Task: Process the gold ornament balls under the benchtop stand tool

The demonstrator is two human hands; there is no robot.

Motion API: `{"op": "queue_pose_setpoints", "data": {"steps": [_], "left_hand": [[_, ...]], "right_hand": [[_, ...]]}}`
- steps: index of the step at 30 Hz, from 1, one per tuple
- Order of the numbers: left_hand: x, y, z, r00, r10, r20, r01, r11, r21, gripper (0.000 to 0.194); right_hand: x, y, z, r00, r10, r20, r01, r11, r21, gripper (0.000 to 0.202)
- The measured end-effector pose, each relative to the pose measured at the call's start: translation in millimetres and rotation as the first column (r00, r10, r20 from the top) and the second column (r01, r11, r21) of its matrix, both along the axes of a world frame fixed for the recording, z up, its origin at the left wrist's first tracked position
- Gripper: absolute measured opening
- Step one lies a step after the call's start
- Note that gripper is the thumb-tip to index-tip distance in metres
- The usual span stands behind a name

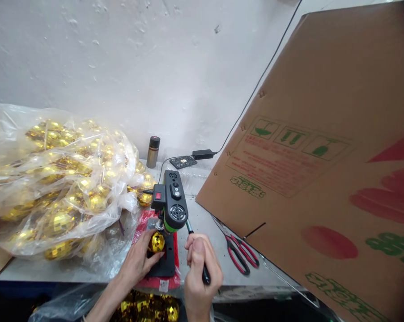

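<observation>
A small bench drill press (pixel 175 201), black with a green collar, stands on a dark base plate over a red plastic sheet (pixel 174 282). Under its head, my left hand (pixel 138 259) grips a shiny gold mirror ball (pixel 157 242) between thumb and fingers. My right hand (pixel 203 268) is wrapped round the black-ended lever (pixel 206 275) on the machine's right side. The fingers hide most of the lever's grip. Whether the drill tip touches the ball cannot be made out.
Left of the machine lies a big clear plastic bag (pixel 87 179) full of gold balls. Red-handled scissors (pixel 242 255) lie to the right, against a large cardboard box (pixel 305 156). Behind stand a spray can (pixel 153 152), a phone (pixel 183 161) and a power adapter (pixel 202 154). More gold balls (pixel 148 306) sit below the table edge.
</observation>
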State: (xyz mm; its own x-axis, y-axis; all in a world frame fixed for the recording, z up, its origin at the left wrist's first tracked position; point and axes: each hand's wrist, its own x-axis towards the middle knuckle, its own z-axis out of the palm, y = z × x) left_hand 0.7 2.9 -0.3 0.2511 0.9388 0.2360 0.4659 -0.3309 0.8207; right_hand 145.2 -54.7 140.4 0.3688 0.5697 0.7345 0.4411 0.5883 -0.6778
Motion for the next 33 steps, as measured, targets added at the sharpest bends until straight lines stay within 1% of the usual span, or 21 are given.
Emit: {"op": "queue_pose_setpoints", "data": {"steps": [4,11,13,16,20,22,24,26,28,33], "left_hand": [[0,-6,-8.9,1.000,-0.017,-0.015,0.018,0.998,0.059,0.055],[5,-13,-26.4,0.994,-0.021,-0.106,0.032,0.994,0.106,0.060],[7,-14,-28.0,0.991,-0.004,-0.135,0.019,0.994,0.110,0.061],[10,-11,-20.9,0.989,0.024,-0.147,-0.013,0.997,0.075,0.060],[13,0,-5.8,0.990,-0.002,-0.144,0.008,0.999,0.038,0.056],[14,3,-3.2,0.990,-0.011,-0.142,0.018,0.999,0.048,0.052],[16,4,-4.5,0.990,-0.012,-0.138,0.019,0.999,0.049,0.049],[17,4,-7.5,0.991,-0.018,-0.135,0.024,0.999,0.043,0.049],[17,4,-10.5,0.991,-0.025,-0.135,0.031,0.999,0.038,0.049],[18,3,-15.2,0.990,-0.027,-0.141,0.033,0.999,0.035,0.046]], "right_hand": [[0,0,-1.1,1.000,0.003,-0.008,-0.003,1.000,-0.004,0.031],[1,0,0.6,1.000,0.013,0.025,-0.013,1.000,0.019,0.033],[2,-1,-0.1,1.000,0.014,0.026,-0.015,1.000,0.017,0.031],[3,-1,-1.3,0.999,0.024,0.032,-0.025,1.000,0.014,0.030],[3,0,-2.1,0.999,0.027,0.022,-0.028,0.999,0.042,0.034],[3,0,-2.7,0.999,0.031,0.016,-0.032,0.998,0.049,0.034],[4,-1,-4.2,0.999,0.036,0.028,-0.037,0.998,0.054,0.034],[6,-2,-8.1,0.998,0.041,0.049,-0.043,0.998,0.051,0.034],[7,-2,-15.6,0.997,0.040,0.067,-0.044,0.997,0.060,0.034],[3,2,-46.8,0.998,-0.023,0.055,0.014,0.988,0.152,0.036]]}}
